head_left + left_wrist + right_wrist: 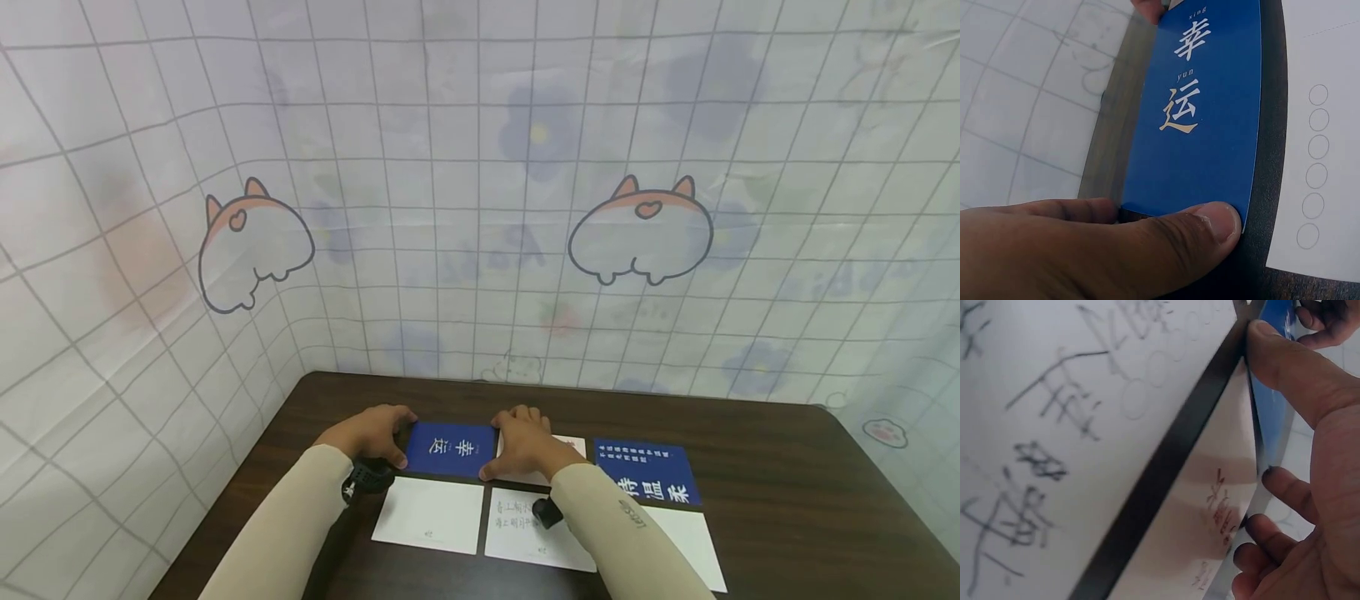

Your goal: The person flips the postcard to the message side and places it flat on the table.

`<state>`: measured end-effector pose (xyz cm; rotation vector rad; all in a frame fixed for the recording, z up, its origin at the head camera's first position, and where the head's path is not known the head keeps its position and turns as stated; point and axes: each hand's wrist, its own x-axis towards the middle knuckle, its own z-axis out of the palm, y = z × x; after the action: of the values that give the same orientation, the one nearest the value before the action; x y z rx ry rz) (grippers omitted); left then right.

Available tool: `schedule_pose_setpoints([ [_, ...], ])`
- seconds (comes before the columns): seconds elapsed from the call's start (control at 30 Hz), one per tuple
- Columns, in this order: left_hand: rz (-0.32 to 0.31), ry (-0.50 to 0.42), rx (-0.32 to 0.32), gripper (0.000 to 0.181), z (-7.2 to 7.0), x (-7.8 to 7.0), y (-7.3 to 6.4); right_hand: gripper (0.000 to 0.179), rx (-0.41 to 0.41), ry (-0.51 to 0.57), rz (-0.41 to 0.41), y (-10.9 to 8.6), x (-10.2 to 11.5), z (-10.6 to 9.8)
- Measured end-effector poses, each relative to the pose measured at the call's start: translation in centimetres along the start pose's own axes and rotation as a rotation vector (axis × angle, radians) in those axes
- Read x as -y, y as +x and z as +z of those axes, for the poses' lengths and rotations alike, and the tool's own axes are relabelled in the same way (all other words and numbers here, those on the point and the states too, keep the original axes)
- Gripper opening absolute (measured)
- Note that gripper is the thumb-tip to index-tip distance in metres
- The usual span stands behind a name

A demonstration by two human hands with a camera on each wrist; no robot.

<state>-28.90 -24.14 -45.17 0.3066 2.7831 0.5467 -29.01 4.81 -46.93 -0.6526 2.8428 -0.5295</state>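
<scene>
A blue postcard (pixel 431 452) with white characters lies in the far row on the dark table, its characters turned sideways. My left hand (pixel 371 431) grips its left end, with the thumb (pixel 1219 222) at the near corner and a finger at the far corner. At the opposite end, my right hand (pixel 522 446) holds the card in the same way, thumb (pixel 1266 337) at the near corner and fingertips along the far side. Beneath the right hand is a pale card (pixel 573 443) with red writing, partly covered by the hand.
Another blue card (pixel 645 467) lies to the right. In the near row are a blank-looking white card (pixel 427 512), a handwritten white card (pixel 517 533) and a third white card (pixel 693 542), partly behind the right sleeve. A grid-patterned curtain (pixel 450 250) stands behind the table (pixel 787 483).
</scene>
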Motion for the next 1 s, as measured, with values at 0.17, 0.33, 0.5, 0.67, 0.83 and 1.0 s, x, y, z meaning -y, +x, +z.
schedule_pose_setpoints([
  [0.17, 0.001, -0.007, 0.002, 0.078, 0.1, 0.3, 0.4, 0.091, -0.014, 0.017, -0.011, -0.3, 0.0, 0.0],
  [0.33, -0.015, -0.035, -0.017, 0.078, 0.3, 0.7, 0.5, 0.093, -0.030, 0.055, -0.031, -0.7, 0.1, 0.0],
  [0.5, -0.011, -0.044, -0.022, 0.080, 0.5, 0.6, 0.3, 0.093, -0.051, 0.059, -0.046, -1.0, 0.1, 0.2],
  [0.67, -0.004, -0.059, -0.037, 0.080, 0.6, 0.6, 0.2, 0.093, -0.081, 0.054, -0.060, -1.0, -0.2, 0.4],
  [0.83, 0.015, -0.102, -0.084, 0.078, 0.8, 0.8, -0.1, 0.095, -0.089, 0.056, -0.071, -0.9, -0.2, 0.7],
  [1.0, 0.026, -0.174, -0.121, 0.071, 1.1, 0.8, -0.6, 0.095, -0.093, 0.036, -0.071, -0.6, -0.2, 0.7],
])
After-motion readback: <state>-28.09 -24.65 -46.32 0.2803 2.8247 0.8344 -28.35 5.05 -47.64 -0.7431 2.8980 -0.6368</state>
